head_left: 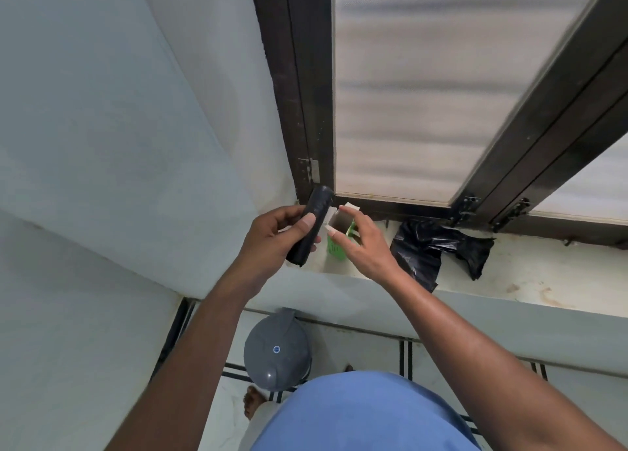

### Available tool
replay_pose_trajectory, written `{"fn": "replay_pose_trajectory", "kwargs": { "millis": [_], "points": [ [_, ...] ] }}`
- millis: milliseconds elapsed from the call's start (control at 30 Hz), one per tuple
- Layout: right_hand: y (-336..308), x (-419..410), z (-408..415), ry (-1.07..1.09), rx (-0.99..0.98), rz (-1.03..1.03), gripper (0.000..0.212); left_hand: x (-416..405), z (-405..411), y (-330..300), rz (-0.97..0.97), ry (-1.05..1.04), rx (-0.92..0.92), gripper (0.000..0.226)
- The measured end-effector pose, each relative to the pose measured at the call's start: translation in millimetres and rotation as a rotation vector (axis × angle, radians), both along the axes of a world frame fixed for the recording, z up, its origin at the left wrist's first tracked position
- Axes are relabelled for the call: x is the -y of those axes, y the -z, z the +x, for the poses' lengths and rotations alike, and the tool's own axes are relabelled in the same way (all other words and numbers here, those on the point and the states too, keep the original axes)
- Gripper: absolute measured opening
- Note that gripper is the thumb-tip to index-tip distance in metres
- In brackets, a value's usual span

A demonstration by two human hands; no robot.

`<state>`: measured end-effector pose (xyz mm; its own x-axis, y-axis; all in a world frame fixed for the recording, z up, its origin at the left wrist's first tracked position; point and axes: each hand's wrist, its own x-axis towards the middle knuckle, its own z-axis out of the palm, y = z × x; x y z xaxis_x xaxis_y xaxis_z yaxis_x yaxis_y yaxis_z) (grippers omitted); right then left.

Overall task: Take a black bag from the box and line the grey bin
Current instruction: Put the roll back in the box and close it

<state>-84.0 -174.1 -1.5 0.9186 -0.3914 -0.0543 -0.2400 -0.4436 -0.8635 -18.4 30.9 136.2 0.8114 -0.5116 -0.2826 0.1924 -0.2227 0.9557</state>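
Centre of frame: left hand [272, 236] is closed around a black roll [310, 226] of bags, thumb across its front, roll tilted with its upper end toward the window frame [295, 86]. The roll is clear of the box [339, 234], just to its left. The box, green with a pale inner flap, stands on the sill [509, 280] with its top open; right hand [365, 246] steadies it, fingers [331, 230] lightly curled on the rim and side, holding nothing else. A loose black bag [435, 246] lies crumpled on the sill to the right of the box, near the hand but apart from it. Grey bin [277, 350] sits on the floor at lower centre, lid closed, no liner visible at its rim. Judgement: roll is out of the box, so extraction is roughly done; still left are separating one bag from the roll, opening it, lifting the bin lid and fitting the bag inside. Cannot tell whether the crumpled bag is a used one or a fresh one.
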Motion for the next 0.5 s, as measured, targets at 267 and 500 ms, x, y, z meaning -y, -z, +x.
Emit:
{"fn": "replay_pose_trajectory", "kwargs": {
  "millis": [267, 500],
  "points": [
    [7.2, -2.4, -1.0, 0.038, 0.049, 0.013, 0.061, 39.4, 19.3, 0.3, 0.423, 0.159, 0.482, 0.037],
    [5.8, 1.0, -0.7, 0.078, 0.002, 0.061, 0.061, 61.4, 24.6, 24.1, 0.996, 0.573, 1.144, 0.040]
  ]
}}
